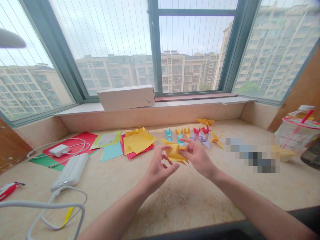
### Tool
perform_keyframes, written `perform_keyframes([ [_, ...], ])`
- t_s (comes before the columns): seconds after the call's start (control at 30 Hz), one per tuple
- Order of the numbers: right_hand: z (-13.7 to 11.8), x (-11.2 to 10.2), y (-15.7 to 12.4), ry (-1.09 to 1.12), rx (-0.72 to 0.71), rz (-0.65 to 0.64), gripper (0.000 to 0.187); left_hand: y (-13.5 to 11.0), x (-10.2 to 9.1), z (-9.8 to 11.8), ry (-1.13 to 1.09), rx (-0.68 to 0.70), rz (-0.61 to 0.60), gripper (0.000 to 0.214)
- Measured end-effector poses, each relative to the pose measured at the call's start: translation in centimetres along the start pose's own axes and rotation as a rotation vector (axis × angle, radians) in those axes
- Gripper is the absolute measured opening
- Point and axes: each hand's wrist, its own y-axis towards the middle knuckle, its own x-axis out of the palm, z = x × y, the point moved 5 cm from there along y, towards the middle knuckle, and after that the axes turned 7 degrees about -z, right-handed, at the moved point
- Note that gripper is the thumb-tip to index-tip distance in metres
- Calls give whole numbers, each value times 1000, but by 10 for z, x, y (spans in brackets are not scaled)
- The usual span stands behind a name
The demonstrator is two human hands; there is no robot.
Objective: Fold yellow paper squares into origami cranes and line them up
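Note:
A piece of yellow folded paper (172,152) is held above the counter, between my two hands. My right hand (198,157) pinches its right side between thumb and fingers. At the left end, the index finger of my left hand (158,166) lies against the paper's edge, other fingers curl below it, and the thumb sticks out apart from it. Just behind stand several small paper cranes: a blue crane (168,134), a yellow crane (187,132), a red crane (206,129), a purple crane (204,140) and another yellow crane (217,139) at the right.
Yellow sheets (138,141) lie over red ones on the left, near a light blue sheet (112,152). A white charger (60,150), a power bank (71,171) and looping cables lie further left. A plastic cup (295,136) stands right; a white box (127,97) rests on the sill.

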Motion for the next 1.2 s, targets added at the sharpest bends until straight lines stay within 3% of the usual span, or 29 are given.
perform_keyframes([
  [0.37, -10, 8, -8, -242, -109, -19, 33, -2, 3, 0, -3, 28, -36, 41],
  [0.7, -5, 6, -4, -155, -71, -44, 33, -3, 4, 2, 19, 57, -79, 39],
  [0.93, -8, 10, -7, -232, -109, -87, 30, -2, 2, 1, 32, 53, -24, 39],
  [1.07, -9, 13, -9, -313, -143, -104, 27, -2, -1, -2, 64, 83, 12, 46],
  [1.2, -10, 13, -9, -293, -130, -106, 31, -1, 3, -6, 128, 138, -39, 67],
])
